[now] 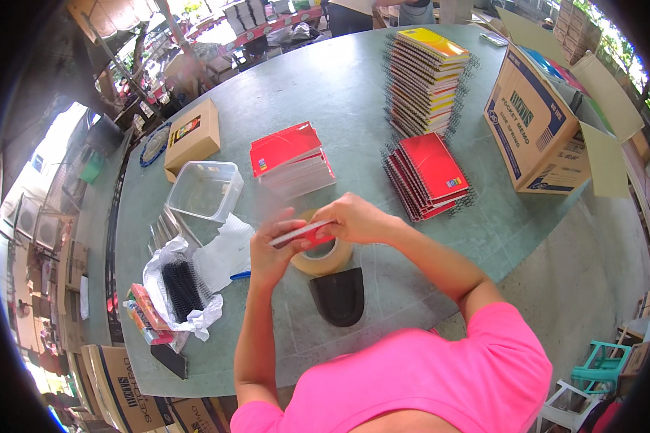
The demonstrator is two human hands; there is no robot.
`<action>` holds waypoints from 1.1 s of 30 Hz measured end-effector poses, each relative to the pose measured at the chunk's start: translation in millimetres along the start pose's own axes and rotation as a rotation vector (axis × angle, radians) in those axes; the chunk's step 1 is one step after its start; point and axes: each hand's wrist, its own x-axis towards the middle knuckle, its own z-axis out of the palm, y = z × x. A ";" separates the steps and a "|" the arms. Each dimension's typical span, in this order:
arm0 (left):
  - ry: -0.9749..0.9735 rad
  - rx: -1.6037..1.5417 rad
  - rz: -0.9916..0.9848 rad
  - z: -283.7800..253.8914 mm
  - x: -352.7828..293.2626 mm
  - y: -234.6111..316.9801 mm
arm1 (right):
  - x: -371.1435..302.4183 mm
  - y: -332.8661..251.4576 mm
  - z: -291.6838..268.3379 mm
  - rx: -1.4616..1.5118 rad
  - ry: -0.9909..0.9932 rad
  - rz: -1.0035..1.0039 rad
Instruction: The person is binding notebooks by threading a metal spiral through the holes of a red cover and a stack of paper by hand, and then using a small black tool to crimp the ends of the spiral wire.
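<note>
Both hands hold a thin red-covered notepad (312, 234) above the table, its white page edge turned up. My left hand (269, 244) is closed on its left end, the fingers partly smeared by motion. At the right end, my right hand (354, 219) pinches the pad. Beneath them lies a wide tan roll of tape (339, 261), with a black rounded block (338, 297) nearer my body. Beyond the hands sits a stack of red-covered pads (289, 148) with no visible spirals. Red spiral notebooks (430, 169) are piled to the right.
Black wire spirals (180, 285) lie in white paper at left, near a see-through plastic tub (206, 191) and a cardboard box (193, 136). A tall stack of spiral notebooks (426, 83) stands at the back. An open carton (534, 130) occupies the table's right edge.
</note>
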 end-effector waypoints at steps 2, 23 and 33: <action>0.036 -0.035 -0.021 1.5 2.4 -7.4 | 1.9 -3.9 -8.9 -0.011 0.041 0.033; 0.632 1.376 -0.278 -214.7 -11.0 -64.2 | 11.1 -3.1 36.2 -0.635 0.129 -0.146; 0.735 1.526 -0.381 -228.6 -16.6 -92.7 | 3.3 11.5 46.7 -0.659 0.071 -0.136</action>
